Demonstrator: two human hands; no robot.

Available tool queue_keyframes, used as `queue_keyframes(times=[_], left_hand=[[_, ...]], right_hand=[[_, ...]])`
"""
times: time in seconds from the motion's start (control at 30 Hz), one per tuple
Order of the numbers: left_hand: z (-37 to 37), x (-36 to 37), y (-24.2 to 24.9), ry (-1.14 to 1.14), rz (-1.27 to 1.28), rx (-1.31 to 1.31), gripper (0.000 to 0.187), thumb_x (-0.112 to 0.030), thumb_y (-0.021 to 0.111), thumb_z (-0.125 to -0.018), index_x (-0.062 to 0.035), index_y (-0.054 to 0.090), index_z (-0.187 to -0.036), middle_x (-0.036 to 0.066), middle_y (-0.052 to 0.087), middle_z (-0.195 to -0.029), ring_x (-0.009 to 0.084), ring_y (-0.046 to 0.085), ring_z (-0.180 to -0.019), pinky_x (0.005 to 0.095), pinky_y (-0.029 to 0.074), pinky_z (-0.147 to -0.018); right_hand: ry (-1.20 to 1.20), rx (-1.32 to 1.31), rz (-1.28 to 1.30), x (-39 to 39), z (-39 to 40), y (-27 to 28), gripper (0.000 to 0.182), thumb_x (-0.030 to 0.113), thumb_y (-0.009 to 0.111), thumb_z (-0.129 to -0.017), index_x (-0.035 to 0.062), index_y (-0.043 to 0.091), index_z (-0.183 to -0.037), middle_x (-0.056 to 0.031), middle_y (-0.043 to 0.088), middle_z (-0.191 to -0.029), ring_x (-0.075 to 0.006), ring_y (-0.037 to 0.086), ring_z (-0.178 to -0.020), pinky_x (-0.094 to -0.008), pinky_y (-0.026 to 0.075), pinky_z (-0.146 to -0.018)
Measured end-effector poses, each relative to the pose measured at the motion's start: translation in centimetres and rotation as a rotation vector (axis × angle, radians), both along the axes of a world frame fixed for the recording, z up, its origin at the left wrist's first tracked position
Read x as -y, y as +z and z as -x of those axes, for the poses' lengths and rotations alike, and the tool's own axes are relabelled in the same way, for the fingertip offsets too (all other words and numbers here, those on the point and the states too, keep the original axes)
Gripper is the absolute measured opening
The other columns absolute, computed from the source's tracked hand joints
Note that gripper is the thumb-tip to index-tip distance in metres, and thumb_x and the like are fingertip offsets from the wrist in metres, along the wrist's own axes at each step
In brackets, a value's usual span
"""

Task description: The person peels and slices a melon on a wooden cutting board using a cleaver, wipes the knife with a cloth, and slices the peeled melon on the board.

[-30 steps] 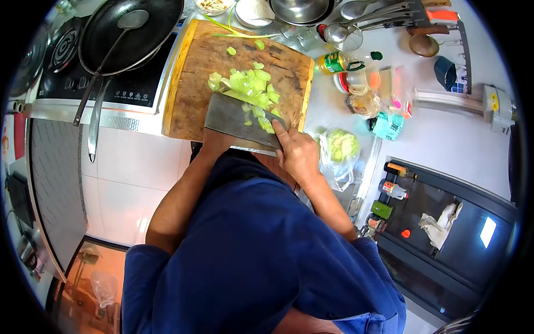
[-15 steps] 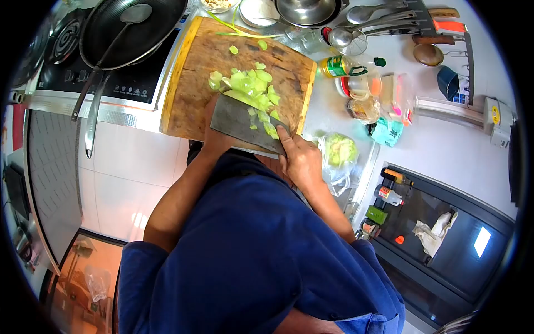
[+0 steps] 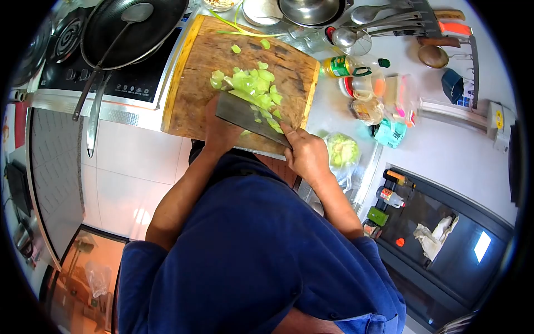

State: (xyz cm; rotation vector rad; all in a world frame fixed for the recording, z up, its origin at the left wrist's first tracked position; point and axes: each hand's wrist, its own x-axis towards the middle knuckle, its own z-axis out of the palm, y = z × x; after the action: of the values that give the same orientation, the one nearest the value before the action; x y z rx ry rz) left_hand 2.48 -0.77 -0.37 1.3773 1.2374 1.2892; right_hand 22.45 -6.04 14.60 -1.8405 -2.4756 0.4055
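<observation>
My right hand [image 3: 307,153] grips a wide dark cleaver [image 3: 249,118] at its handle end, with a finger along the blade. The blade slants over the near part of the wooden cutting board [image 3: 192,72]. Just beyond it lies a pile of pale green vegetable slices [image 3: 250,82], some close against the blade. My left hand [image 3: 221,132] is at the blade's far left end, over the board's near edge. Its fingers are hidden behind the cleaver. Two loose slices [image 3: 236,49] and a green onion stalk [image 3: 250,34] lie towards the board's far side.
Left of the board, a wok [image 3: 103,42] with a ladle [image 3: 138,12] sits on the cooktop [image 3: 125,89]. To the right stand an oil bottle [image 3: 339,66], jars and a bagged green vegetable [image 3: 343,149]. Metal bowls [image 3: 311,11] are at the back; utensils [image 3: 389,25] hang on the wall.
The cleaver's blade has tipped, so less of its flat side shows. My right hand stays on the handle, and my left hand remains beside the blade. The whole view has shifted slightly.
</observation>
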Motion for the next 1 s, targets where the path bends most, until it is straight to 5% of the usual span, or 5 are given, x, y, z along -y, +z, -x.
queue_keyframes(times=[0.3,0.43,0.67,0.77,1.0], left_hand=[[-0.1,0.5,-1.3,-0.054,0.372,-0.038,0.083,-0.034,0.093,-0.071,-0.0021,0.051,-0.135,0.022,0.054,-0.136,0.0376,0.047,-0.133,0.0499,0.041,-0.108],[1.3,0.7,-0.1,-0.103,0.359,-0.030,0.095,-0.039,0.093,-0.071,-0.0003,0.044,-0.144,0.024,0.049,-0.140,0.0361,0.051,-0.129,0.0481,0.044,-0.107],[1.8,1.0,0.2,-0.082,0.471,0.010,0.074,-0.030,0.089,-0.079,0.0001,0.055,-0.138,0.020,0.061,-0.130,0.0337,0.059,-0.120,0.0444,0.048,-0.103],[2.0,0.7,-0.1,-0.253,0.281,-0.146,0.032,-0.013,0.078,-0.089,0.0020,0.069,-0.115,0.014,0.073,-0.110,0.0261,0.068,-0.102,0.0376,0.054,-0.092],[1.5,1.2,0.6,-0.220,0.485,-0.075,0.033,-0.018,0.075,-0.090,0.0014,0.068,-0.116,0.014,0.072,-0.112,0.0252,0.066,-0.105,0.0379,0.052,-0.094]], right_hand=[[0.017,0.007,-0.011,-4.6,1.1,-3.4,0.048,0.006,0.070,-0.076,0.0046,0.070,-0.124,-0.0207,0.071,-0.086,-0.0407,0.069,-0.077,-0.0487,0.057,-0.071],[-0.036,0.072,0.172,-7.6,0.4,-3.9,0.036,0.014,0.068,-0.082,0.0114,0.074,-0.118,-0.0200,0.074,-0.090,-0.0382,0.072,-0.082,-0.0505,0.057,-0.074],[-0.046,-0.102,0.043,-2.8,0.0,-1.1,0.050,0.011,0.071,-0.076,0.0093,0.071,-0.127,-0.0159,0.071,-0.087,-0.0384,0.069,-0.077,-0.0477,0.057,-0.072],[0.001,-0.077,0.002,-2.4,-0.3,-0.8,0.055,0.015,0.074,-0.076,0.0091,0.069,-0.130,-0.0134,0.069,-0.085,-0.0344,0.070,-0.076,-0.0456,0.057,-0.068],[0.025,-0.113,0.099,-3.3,-2.1,-1.7,0.063,0.016,0.079,-0.074,0.0103,0.064,-0.134,-0.0098,0.067,-0.090,-0.0317,0.069,-0.080,-0.0437,0.056,-0.068]])
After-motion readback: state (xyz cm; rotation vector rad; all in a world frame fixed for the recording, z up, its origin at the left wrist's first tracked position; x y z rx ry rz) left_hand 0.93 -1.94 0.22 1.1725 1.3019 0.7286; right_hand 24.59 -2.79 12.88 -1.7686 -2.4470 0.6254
